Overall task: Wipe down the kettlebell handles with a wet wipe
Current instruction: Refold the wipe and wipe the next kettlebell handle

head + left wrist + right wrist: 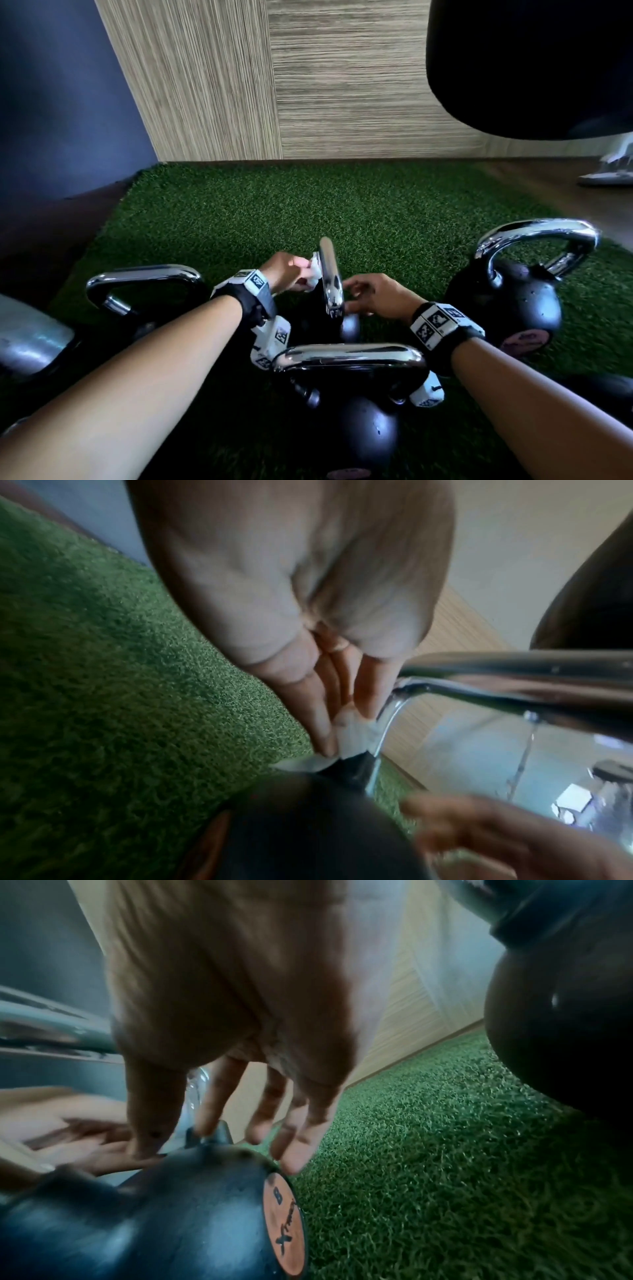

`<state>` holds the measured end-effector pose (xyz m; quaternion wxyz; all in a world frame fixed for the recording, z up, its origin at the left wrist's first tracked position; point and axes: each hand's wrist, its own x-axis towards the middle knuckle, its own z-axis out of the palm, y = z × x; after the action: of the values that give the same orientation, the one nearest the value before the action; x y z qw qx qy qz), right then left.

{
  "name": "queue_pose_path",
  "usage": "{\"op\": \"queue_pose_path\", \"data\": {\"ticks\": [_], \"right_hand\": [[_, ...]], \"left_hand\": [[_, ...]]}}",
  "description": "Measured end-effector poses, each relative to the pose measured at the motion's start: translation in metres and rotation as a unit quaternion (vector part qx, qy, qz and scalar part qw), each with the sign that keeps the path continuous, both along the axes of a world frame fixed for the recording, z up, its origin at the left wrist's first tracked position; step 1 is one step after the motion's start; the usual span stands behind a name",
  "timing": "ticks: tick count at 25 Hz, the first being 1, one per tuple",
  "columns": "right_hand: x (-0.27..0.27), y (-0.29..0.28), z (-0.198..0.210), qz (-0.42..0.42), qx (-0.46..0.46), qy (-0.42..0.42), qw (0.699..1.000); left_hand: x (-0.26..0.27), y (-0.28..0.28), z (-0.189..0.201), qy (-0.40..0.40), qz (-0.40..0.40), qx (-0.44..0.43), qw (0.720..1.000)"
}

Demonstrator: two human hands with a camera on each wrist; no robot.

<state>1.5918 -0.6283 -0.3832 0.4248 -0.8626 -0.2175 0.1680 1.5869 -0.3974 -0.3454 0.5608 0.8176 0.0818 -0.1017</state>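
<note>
From the head view, 4 black kettlebells with chrome handles stand on the green turf mat point(308, 212), and the middle kettlebell point(349, 327) sits between both hands, its chrome handle point(329, 277) seen edge-on. The left hand point(287, 272) pinches a white wet wipe point(314, 274) against the left side of that handle. The left wrist view shows what the head view hides: the fingers point(308, 696) lie pressed together and straight, with the wipe point(349, 734) squeezed against the handle's lower leg just above the black body.

The right hand point(375, 294) sits on the handle's other side. Only the right wrist view shows its fingers point(263, 1112) spread and pointing down, their tips at the top of the bell's body point(178, 1213); the blur makes contact hard to judge.

That view alone shows an orange round label point(286, 1223) on the bell, reading "8" and a word beginning "X" that I cannot make out. The right kettlebell point(513, 301) carries a pinkish label, unreadable.

The near kettlebell point(352, 411) crowds the wrists from below, and the left kettlebell point(144, 294) stands close beside the left forearm. Beyond the hands the turf runs open to the wood-grain wall point(274, 85).
</note>
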Motion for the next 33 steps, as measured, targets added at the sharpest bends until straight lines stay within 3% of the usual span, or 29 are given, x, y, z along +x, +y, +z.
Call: {"op": "queue_pose_path", "data": {"ticks": [3,7,9,11,12,15,19,25,29,33], "right_hand": [[0.005,0.004,-0.025,0.034,-0.032,-0.010,0.999],[0.005,0.004,-0.044,-0.022,0.050,0.036,0.998],[0.007,0.003,-0.051,-0.037,0.087,0.053,0.994],[0.002,0.003,-0.050,-0.040,0.105,0.059,0.992],[0.000,0.004,-0.050,-0.040,0.116,0.060,0.991],[-0.002,0.004,-0.050,-0.053,0.135,0.071,0.987],[-0.002,0.005,-0.049,-0.049,0.127,0.066,0.989],[0.000,0.003,-0.046,-0.042,0.133,0.074,0.987],[0.000,0.002,-0.044,-0.047,0.139,0.077,0.986],[0.003,0.003,-0.045,-0.045,0.138,0.074,0.987]], "left_hand": [[-0.003,-0.001,-0.014,-0.011,0.000,0.026,1.000],[0.009,-0.010,0.008,-0.073,0.089,0.070,0.991],[0.012,-0.011,0.016,-0.116,0.080,0.088,0.986],[0.010,-0.013,0.020,-0.110,0.063,0.125,0.984],[0.010,-0.012,0.021,-0.088,0.064,0.115,0.987],[0.010,-0.011,0.030,-0.042,0.065,-0.058,0.995],[-0.003,-0.003,0.041,-0.037,0.047,-0.158,0.986],[-0.017,0.004,0.047,-0.063,0.019,-0.136,0.989],[-0.038,0.009,0.042,-0.034,-0.069,-0.130,0.989],[-0.054,0.012,0.036,-0.077,-0.076,-0.099,0.989]]}}
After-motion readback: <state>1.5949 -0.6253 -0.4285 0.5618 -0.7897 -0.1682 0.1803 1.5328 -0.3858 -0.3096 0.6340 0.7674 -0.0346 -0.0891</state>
